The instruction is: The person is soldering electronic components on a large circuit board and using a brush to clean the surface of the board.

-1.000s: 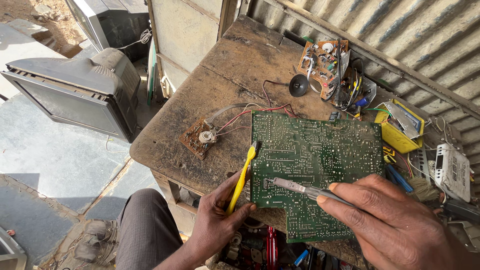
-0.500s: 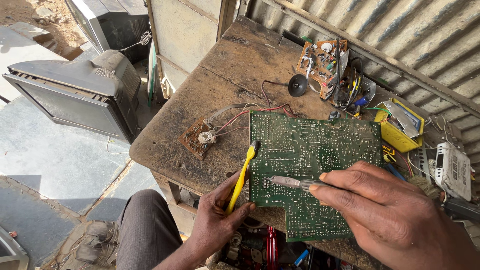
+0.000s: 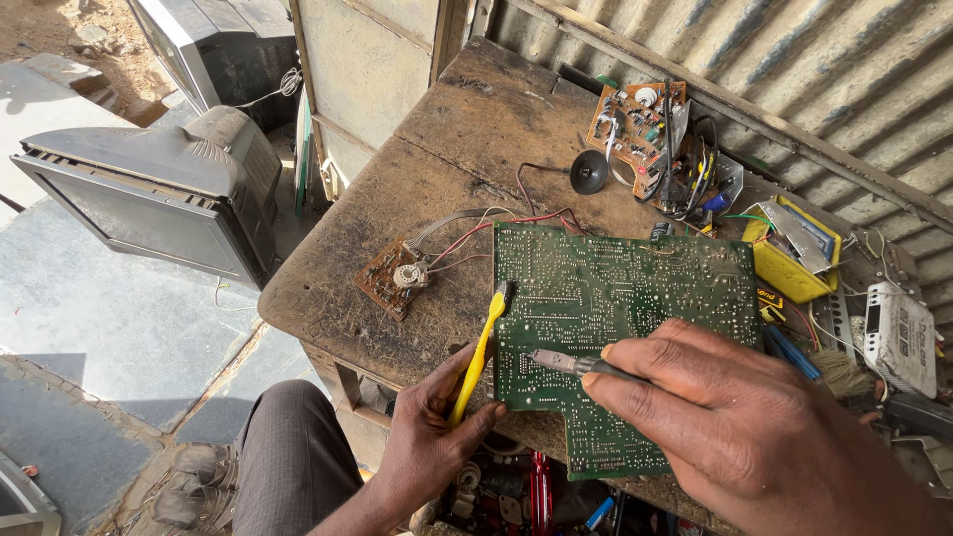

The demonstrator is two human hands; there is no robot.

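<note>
A large green circuit board lies solder side up on the worn wooden bench. My left hand grips a yellow toothbrush at the board's left edge, bristles pointing up against that edge. My right hand holds a thin metal-tipped tool like a pen, its tip resting on the lower left part of the board. Red and grey wires run from the board to a small brown board on its left.
A brown circuit board with parts and a black suction cup lie at the back. A yellow box and a white device sit at the right. An old television stands on the floor at left.
My right hand has slid left along the board, carrying the tool's tip toward the board's left side. The left hand and toothbrush have stayed in place.
</note>
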